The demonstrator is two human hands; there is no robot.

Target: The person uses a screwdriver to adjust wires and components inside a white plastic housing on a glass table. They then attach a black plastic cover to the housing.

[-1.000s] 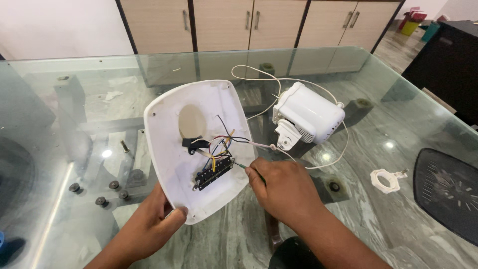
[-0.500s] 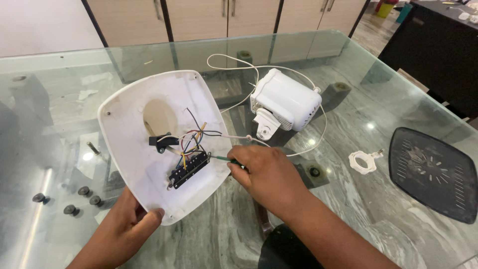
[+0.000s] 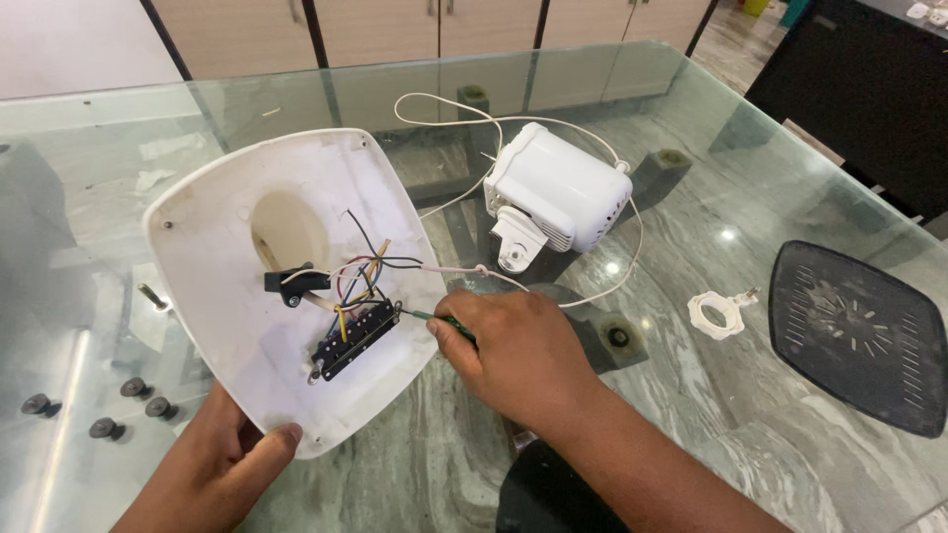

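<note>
A white plastic base shell (image 3: pixel 222 247) lies tilted on the glass table, its inner side up. Inside it sit a black switch block (image 3: pixel 351 341) and a bundle of coloured wires (image 3: pixel 360 271). My left hand (image 3: pixel 212 469) grips the shell's lower edge. My right hand (image 3: pixel 518 350) holds a thin green-handled screwdriver (image 3: pixel 434 319), its tip at the switch block's right end. A white motor housing (image 3: pixel 558 197) stands behind, joined to the shell by a white cable (image 3: pixel 454 268).
Several dark screws (image 3: pixel 128 395) lie at the left on the glass table (image 3: pixel 750 178). A white ring part (image 3: pixel 718 314) and a black grille plate (image 3: pixel 854 331) lie at the right. Wooden cabinets stand behind the table.
The view has shifted so the shell and motor sit further left. My right hand has brought the screwdriver tip to the switch block. My left hand stays on the shell's lower edge.
</note>
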